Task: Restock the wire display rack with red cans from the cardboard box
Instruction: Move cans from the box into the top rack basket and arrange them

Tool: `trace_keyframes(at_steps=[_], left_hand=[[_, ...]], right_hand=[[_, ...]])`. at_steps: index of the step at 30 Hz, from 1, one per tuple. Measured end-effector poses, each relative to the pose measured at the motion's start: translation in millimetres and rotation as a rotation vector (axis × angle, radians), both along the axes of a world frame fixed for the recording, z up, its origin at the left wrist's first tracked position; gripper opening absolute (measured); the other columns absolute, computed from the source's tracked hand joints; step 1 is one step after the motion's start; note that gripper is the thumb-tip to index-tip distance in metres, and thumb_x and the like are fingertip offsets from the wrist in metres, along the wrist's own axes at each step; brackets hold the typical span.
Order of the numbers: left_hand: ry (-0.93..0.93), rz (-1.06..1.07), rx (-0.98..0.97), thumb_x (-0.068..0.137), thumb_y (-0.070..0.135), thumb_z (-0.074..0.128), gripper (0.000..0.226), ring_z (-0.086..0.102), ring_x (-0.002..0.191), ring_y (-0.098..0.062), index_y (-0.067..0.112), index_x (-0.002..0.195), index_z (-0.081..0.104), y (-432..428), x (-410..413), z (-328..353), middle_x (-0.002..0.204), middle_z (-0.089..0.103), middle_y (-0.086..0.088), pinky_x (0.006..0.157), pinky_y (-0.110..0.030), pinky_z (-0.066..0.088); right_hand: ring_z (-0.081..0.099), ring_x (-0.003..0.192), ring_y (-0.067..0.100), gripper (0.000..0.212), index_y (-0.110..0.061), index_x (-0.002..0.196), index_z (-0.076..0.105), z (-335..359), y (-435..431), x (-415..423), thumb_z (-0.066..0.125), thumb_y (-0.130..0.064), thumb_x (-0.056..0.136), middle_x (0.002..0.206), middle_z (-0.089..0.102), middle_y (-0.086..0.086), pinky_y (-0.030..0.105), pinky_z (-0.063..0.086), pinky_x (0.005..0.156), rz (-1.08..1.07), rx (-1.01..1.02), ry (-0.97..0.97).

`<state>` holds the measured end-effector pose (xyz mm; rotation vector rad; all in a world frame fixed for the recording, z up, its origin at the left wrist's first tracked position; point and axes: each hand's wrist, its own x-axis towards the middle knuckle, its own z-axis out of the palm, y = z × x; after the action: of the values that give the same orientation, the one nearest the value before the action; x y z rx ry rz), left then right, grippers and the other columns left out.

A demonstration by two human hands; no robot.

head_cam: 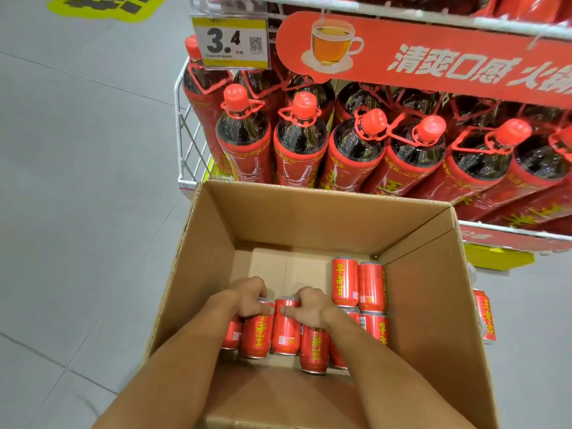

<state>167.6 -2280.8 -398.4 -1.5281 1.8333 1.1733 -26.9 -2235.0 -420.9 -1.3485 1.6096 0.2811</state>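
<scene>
Head: both hands (249,297) on red cans (286,331)

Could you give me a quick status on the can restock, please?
Left hand and right hand both gripping red cans inside cardboard box. Gripped cans not yet lifted. Wire rack tier ahead full of bottles.

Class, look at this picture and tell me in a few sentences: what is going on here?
A person is reaching into an open cardboard box on a shop floor. The left hand and right hand both grip the tops of red cans standing at the near end of the box. Much of the box floor is bare. Behind the box, a wire rack holds large red-capped bottles.
</scene>
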Motion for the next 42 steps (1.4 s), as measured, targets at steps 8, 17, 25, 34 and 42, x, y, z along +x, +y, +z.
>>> trace_keyframes(at_steps=[8,17,25,34,42], left_hand=[[0.166,0.369,-0.242,0.081,0.046,0.081,0.06,0.06,0.122,-0.023,0.018,0.131,0.065,-5.5,-0.5,12.8,0.13,0.064,-0.003,0.099,-0.028,0.046],[0.477,1.142,-0.26,0.064,0.047,0.087,0.075,0.072,0.1,-0.031,0.005,0.123,0.068,-14.2,-7.2,90.7,0.115,0.073,-0.016,0.089,-0.046,0.062],[0.833,1.494,0.136,0.079,0.019,0.087,0.047,0.075,0.092,-0.036,-0.007,0.111,0.067,38.2,-34.3,351.7,0.111,0.073,-0.029,0.084,-0.047,0.058],[1.283,1.594,0.483,0.087,0.01,0.071,0.021,0.068,0.1,-0.038,-0.003,0.104,0.067,56.7,-87.1,747.7,0.098,0.073,-0.025,0.088,-0.054,0.061],[1.438,1.048,0.099,0.066,0.009,0.086,0.043,0.07,0.075,-0.03,0.001,0.101,0.063,9.5,-160.2,928.7,0.09,0.072,-0.021,0.071,-0.04,0.057]], right_hand=[[0.072,0.085,0.011,0.05,-0.019,0.095,0.075,9.9,-5.9,-9.8,0.082,-0.05,0.056,0.091,0.076,-0.004,0.035,0.06,0.081,-0.398,-0.313,-0.18],[0.072,0.087,0.016,0.035,-0.022,0.095,0.071,106.3,-9.3,-48.0,0.093,-0.031,0.07,0.091,0.076,-0.003,0.028,0.056,0.078,-0.982,-0.49,-0.293],[0.075,0.097,0.017,0.064,-0.028,0.11,0.07,331.8,40.3,-63.1,0.088,-0.064,0.059,0.104,0.078,-0.006,0.046,0.059,0.093,-1.284,-0.497,-0.435],[0.055,0.055,0.015,0.019,-0.008,0.082,0.061,738.1,48.3,-53.4,0.07,-0.019,0.093,0.067,0.059,0.009,0.024,0.047,0.055,-1.428,-0.529,-0.816],[0.068,0.084,0.027,0.088,-0.009,0.115,0.073,933.6,22.7,-122.7,0.095,-0.058,0.045,0.096,0.077,0.017,0.044,0.05,0.082,-1.136,-0.756,-0.851]])
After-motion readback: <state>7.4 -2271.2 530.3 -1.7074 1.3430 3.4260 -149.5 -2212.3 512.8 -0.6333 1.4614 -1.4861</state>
